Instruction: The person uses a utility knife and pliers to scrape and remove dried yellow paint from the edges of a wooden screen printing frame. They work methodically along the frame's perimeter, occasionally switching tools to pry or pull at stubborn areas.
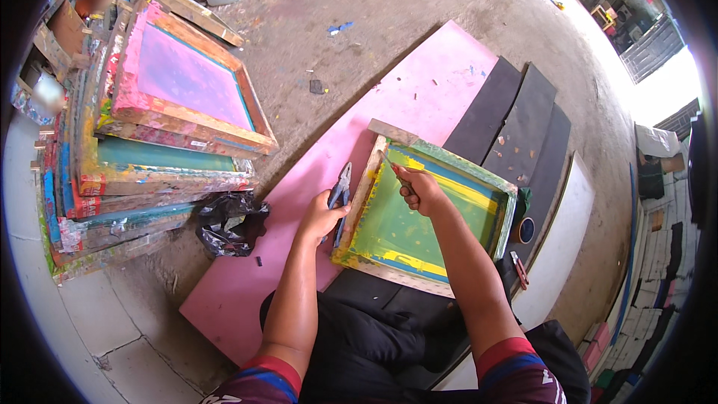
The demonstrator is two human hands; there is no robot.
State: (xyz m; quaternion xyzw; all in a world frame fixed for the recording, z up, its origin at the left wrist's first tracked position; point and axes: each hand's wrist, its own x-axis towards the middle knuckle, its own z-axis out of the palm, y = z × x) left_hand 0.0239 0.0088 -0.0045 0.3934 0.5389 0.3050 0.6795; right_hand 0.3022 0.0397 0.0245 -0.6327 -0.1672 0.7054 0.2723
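A wooden screen-printing frame (pixel 441 285) with green mesh and yellow paint smears lies tilted in front of me. My left hand (pixel 320 217) is closed round a pair of pliers (pixel 342 185), beside the frame's left edge, with the jaws pointing away from me. Over the mesh near the upper left corner, my right hand (pixel 420 190) grips a slim screwdriver (pixel 387 158). Its thin tip points at the frame's left wooden bar; whether it touches the wood I cannot tell. My fingers hide most of its handle.
Under the frame lie a pink sheet (pixel 441 67) and black sheets (pixel 516 127). At the left stand stacked paint-stained frames (pixel 202 131) and a black plastic bag (pixel 232 223). A tape roll (pixel 526 230) and a red-handled tool (pixel 519 271) sit right of the frame.
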